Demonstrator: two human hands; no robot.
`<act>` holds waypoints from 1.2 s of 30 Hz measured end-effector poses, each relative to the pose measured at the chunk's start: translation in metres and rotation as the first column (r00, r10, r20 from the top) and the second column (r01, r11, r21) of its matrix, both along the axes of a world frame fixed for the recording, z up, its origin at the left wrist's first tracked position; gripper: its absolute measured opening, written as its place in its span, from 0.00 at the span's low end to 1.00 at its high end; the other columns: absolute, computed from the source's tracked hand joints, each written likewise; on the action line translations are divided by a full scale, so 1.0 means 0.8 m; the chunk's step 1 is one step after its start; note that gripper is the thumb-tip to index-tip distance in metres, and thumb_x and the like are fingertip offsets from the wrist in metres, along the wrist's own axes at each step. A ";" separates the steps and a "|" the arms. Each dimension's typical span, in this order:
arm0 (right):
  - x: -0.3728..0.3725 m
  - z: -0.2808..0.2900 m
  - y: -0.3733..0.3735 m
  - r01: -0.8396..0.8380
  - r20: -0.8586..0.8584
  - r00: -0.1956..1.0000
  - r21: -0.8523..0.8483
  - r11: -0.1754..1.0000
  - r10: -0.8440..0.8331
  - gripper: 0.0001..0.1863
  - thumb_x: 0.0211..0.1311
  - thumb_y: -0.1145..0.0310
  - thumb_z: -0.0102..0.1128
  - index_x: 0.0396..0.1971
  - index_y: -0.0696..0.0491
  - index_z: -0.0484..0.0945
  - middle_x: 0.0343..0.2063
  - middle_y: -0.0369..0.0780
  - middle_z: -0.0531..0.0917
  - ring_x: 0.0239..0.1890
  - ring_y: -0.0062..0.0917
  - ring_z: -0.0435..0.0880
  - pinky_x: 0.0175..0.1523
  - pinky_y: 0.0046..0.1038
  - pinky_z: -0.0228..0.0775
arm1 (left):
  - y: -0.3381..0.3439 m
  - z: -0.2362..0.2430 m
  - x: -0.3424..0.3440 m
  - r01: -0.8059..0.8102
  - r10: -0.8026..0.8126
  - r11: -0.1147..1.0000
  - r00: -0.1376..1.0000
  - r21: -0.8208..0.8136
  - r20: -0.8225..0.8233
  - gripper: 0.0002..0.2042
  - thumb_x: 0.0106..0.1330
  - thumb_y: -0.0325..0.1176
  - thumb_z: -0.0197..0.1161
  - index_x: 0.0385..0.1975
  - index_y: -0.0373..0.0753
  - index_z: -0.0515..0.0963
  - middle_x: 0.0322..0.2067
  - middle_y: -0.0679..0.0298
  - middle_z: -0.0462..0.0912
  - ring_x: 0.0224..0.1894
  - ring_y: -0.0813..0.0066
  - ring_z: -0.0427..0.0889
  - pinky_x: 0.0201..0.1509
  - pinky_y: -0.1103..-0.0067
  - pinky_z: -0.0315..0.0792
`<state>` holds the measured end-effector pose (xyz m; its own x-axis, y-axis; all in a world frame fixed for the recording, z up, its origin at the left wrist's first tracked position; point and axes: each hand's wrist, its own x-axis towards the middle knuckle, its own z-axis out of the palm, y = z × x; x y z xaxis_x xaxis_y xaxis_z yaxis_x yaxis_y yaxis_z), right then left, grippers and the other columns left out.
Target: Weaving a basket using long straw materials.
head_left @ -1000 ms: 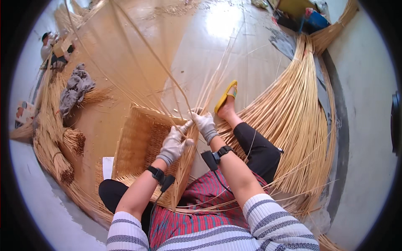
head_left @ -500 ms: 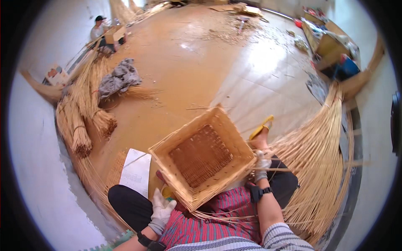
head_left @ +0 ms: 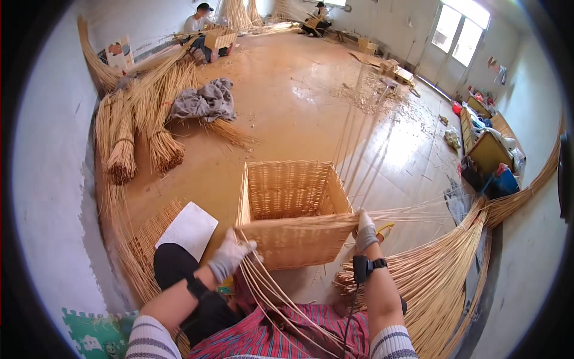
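Note:
A square woven basket (head_left: 293, 242) is held out over my lap, its open top showing the weave inside. My left hand (head_left: 230, 254), in a pale glove, is closed at its near left corner, where long loose strands (head_left: 281, 302) trail down over the red striped cloth (head_left: 251, 338) on my lap. My right hand (head_left: 366, 230), gloved too, grips the near right corner, with thin strands stretching from the rim out to the right. Part of my left fingers is hidden by the strands.
Reed bundles lie at left (head_left: 122, 155) and right (head_left: 418, 281). A grey cloth (head_left: 203, 102), white sheet (head_left: 185, 233) and woven panel (head_left: 152, 239) are on the floor. Cluttered boxes (head_left: 487, 152) line the right wall. Two people (head_left: 194, 27) (head_left: 317, 21) sit at the back; a door (head_left: 454, 39) stands right.
The basket has turned from a tilted position to square with me and moved forward. My hands have parted to its two near corners. The view has lifted, showing more of the room.

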<state>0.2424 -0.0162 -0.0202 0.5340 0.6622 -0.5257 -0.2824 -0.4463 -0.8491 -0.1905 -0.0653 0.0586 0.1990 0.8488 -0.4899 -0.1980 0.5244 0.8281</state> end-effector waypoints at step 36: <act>0.002 0.102 0.247 -0.180 0.097 0.978 -0.044 0.983 0.183 0.21 0.64 0.51 0.51 0.48 0.50 0.76 0.41 0.40 0.78 0.42 0.31 0.76 0.42 0.45 0.74 | 0.297 0.095 0.000 0.654 -0.184 0.704 -0.210 -0.278 -0.960 0.65 0.54 0.72 0.64 0.77 0.28 0.39 0.58 0.41 0.79 0.60 0.50 0.80 0.63 0.67 0.74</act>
<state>0.2442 0.1814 0.0610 0.4574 0.7351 -0.5004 -0.1085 -0.5123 -0.8519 -0.1908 0.1724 0.1346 0.1571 0.8967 -0.4138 0.9864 -0.1628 0.0217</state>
